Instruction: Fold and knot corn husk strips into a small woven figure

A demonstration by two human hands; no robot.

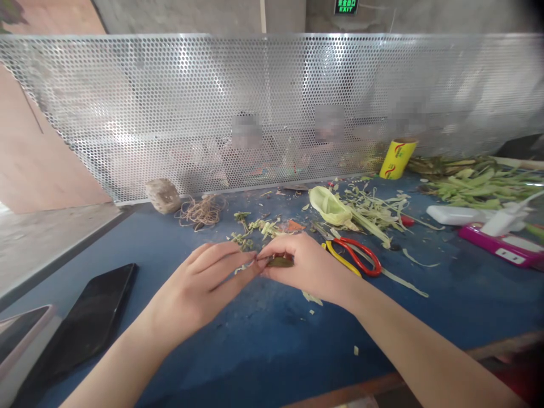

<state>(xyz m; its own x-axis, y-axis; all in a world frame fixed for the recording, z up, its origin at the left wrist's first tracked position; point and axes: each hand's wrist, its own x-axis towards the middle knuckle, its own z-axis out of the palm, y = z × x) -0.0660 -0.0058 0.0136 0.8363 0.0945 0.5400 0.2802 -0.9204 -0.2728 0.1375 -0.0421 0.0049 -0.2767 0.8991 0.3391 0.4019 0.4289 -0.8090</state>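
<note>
Left hand (193, 289): fingertips together, grip cannot tell | right hand (306, 266): holds green piece (281, 261) | pinch lightly, steadily | scissors (377, 267): 3 o'clock

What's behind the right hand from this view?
Just beyond the right hand lie an orange scrap and pale green plant bits; scissors lie to its right. Whatever lies directly behind the hand is covered and cannot be seen.

Along the far edge of the blue table (238, 345) stands a perforated metal screen (170, 102), light glinting off it, before a grey wall (204, 17) with a lit green exit sign (345, 6), while pale grey floor (51, 238) shows past the left edge.
</note>
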